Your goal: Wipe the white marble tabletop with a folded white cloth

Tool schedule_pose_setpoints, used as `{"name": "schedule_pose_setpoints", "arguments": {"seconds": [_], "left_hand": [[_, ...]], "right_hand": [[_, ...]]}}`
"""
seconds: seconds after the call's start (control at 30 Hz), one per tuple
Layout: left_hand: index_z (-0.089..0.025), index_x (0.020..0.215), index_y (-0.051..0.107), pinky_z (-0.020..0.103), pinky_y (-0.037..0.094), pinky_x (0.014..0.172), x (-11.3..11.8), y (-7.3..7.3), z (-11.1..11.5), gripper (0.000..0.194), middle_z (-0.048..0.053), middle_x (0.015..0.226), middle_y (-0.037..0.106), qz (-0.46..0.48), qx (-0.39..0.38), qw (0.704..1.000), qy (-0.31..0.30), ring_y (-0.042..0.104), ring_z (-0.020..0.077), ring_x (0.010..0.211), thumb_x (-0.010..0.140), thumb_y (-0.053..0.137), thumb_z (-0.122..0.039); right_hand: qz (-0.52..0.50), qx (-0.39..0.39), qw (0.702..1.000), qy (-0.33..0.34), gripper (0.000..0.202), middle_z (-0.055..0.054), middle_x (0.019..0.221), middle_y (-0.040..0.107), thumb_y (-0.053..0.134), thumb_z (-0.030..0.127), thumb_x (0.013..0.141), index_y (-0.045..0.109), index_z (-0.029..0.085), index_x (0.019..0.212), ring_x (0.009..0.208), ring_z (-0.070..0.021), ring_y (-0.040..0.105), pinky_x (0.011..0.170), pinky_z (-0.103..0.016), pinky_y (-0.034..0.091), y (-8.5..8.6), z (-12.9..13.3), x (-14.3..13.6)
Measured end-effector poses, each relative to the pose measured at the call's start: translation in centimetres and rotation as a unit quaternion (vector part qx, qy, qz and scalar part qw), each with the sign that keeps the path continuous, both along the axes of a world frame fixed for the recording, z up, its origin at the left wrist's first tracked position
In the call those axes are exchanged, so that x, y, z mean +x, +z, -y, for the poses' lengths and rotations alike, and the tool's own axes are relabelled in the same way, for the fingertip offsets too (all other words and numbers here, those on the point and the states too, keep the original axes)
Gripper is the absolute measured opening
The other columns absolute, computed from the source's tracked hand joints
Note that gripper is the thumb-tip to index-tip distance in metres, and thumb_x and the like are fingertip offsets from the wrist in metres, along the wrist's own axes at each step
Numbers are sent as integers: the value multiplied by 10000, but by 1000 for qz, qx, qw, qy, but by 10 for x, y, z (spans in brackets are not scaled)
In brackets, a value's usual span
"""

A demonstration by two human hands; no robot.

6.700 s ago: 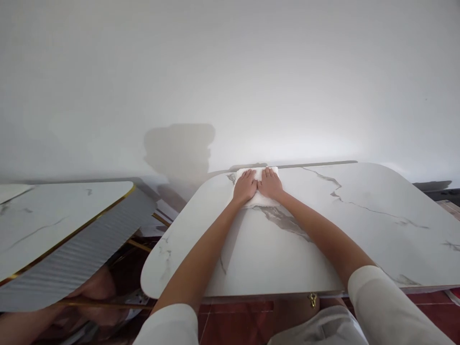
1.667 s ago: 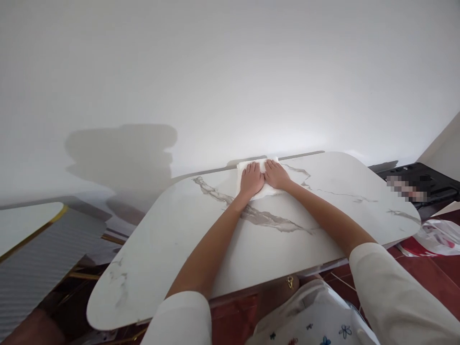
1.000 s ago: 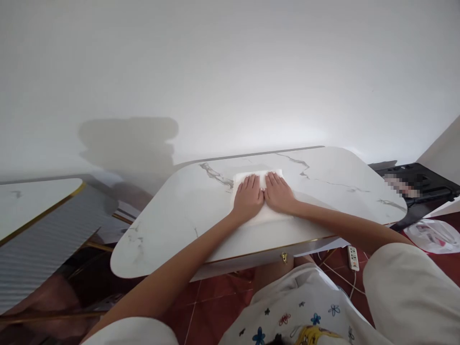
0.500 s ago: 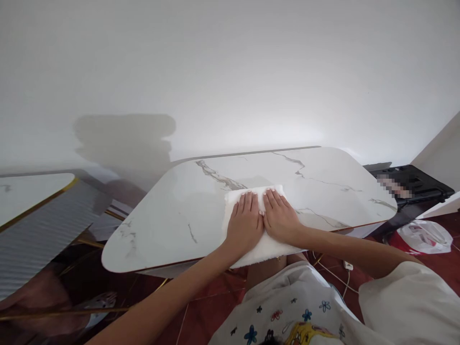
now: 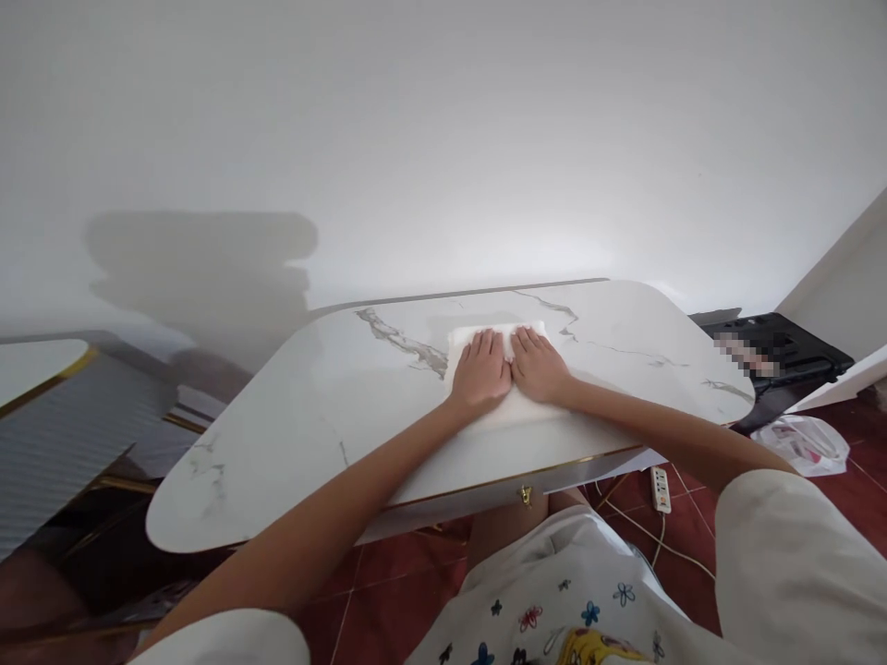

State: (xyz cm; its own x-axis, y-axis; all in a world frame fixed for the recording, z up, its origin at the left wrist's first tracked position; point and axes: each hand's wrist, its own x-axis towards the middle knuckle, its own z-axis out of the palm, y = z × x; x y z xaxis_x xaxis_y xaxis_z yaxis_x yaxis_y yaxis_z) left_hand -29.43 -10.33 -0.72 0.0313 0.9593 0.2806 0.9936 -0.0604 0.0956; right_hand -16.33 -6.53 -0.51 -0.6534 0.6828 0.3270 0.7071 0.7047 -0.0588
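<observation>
My left hand (image 5: 483,371) lies flat on a white cloth (image 5: 504,406), fingers extended and pointing toward the wall. Beside it, my right hand (image 5: 540,365) is pressed flat on the same cloth, with the two thumbs meeting or nearly meeting. Under the cloth is a white marble-patterned tabletop (image 5: 291,425) with grey-brown veins and a gold front edge. The cloth's far edge shows past my fingertips; part of it is hidden under both hands. A small gold knob (image 5: 526,496) sits on the table's front below the edge.
A white wall (image 5: 443,139) stands behind the table. At the left is a second table with a ribbed side (image 5: 76,434). To the right are a black case-like object (image 5: 796,342), a plastic bag (image 5: 804,445) and a power strip (image 5: 661,489) with its cable on the red tiled floor.
Both hands have slid the cloth away from me, from the table's front edge toward the wall. The front edge and gold knob now show. The view has shifted slightly.
</observation>
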Motion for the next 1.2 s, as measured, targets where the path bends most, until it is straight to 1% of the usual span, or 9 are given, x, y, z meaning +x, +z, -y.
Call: {"name": "schedule_pose_setpoints", "arguments": {"seconds": [0.1, 0.23, 0.4, 0.57, 0.73, 0.9, 1.03, 1.2], "left_hand": [[-26, 1412, 382, 454, 272, 1145, -11, 1, -33, 540, 191, 1509, 360, 5, 3, 1000, 3, 294, 319, 1411, 915, 303, -222], [-22, 1418, 374, 442, 271, 1143, -26, 2, -67, 541, 194, 1509, 357, 7, 13, 1000, 6, 293, 307, 1410, 916, 297, -207], [-31, 1404, 396, 441, 279, 1136, -45, 1, -102, 531, 186, 1500, 376, 13, 24, 999, 18, 309, 304, 1400, 914, 300, -210], [-57, 1391, 414, 466, 293, 1126, -59, -2, -130, 514, 176, 1492, 392, 22, 35, 999, 22, 319, 302, 1395, 913, 307, -212], [-59, 1395, 412, 460, 286, 1131, -62, 0, -143, 514, 175, 1493, 391, 18, 31, 999, 38, 323, 297, 1394, 915, 308, -209], [-58, 1400, 413, 438, 278, 1138, -56, 4, -148, 521, 157, 1496, 395, 15, 30, 998, 59, 321, 300, 1394, 910, 317, -207], [-82, 1399, 418, 442, 271, 1140, -42, 4, -155, 517, 144, 1501, 393, 21, 26, 998, 56, 321, 294, 1397, 909, 320, -211], [-73, 1402, 408, 454, 260, 1142, -26, 3, -162, 520, 159, 1504, 382, 28, 27, 998, 40, 308, 297, 1403, 917, 311, -232]], "right_hand": [[6, -7, 1000, -8, 536, -253, 1471, 402, 312, 213, 945, 410, -71, 1389, 1388, -332, 335, 1123, -445, 280, 3, -32, -12], [9, -9, 1000, -11, 516, -227, 1481, 403, 299, 200, 952, 419, -48, 1388, 1394, -310, 327, 1121, -429, 276, 4, -68, -30], [9, -21, 1000, -11, 520, -208, 1498, 384, 297, 212, 962, 394, -37, 1409, 1404, -289, 312, 1129, -402, 258, 3, -106, -50], [-4, -16, 1000, -7, 512, -199, 1500, 385, 281, 219, 973, 399, -24, 1408, 1404, -278, 312, 1125, -406, 257, 1, -135, -63], [-9, -4, 1000, 8, 504, -209, 1477, 417, 283, 213, 971, 421, -35, 1388, 1385, -279, 339, 1118, -398, 263, 0, -152, -70], [-11, -10, 1000, -4, 509, -206, 1486, 404, 263, 206, 974, 405, -31, 1401, 1389, -287, 335, 1113, -405, 267, -1, -155, -70], [-11, -10, 1000, -21, 512, -212, 1482, 408, 255, 200, 972, 399, -34, 1404, 1387, -293, 340, 1108, -416, 276, 0, -157, -56], [-10, 0, 1000, -22, 498, -215, 1472, 420, 271, 191, 965, 427, -27, 1385, 1384, -284, 347, 1111, -413, 283, 1, -163, -37]]}}
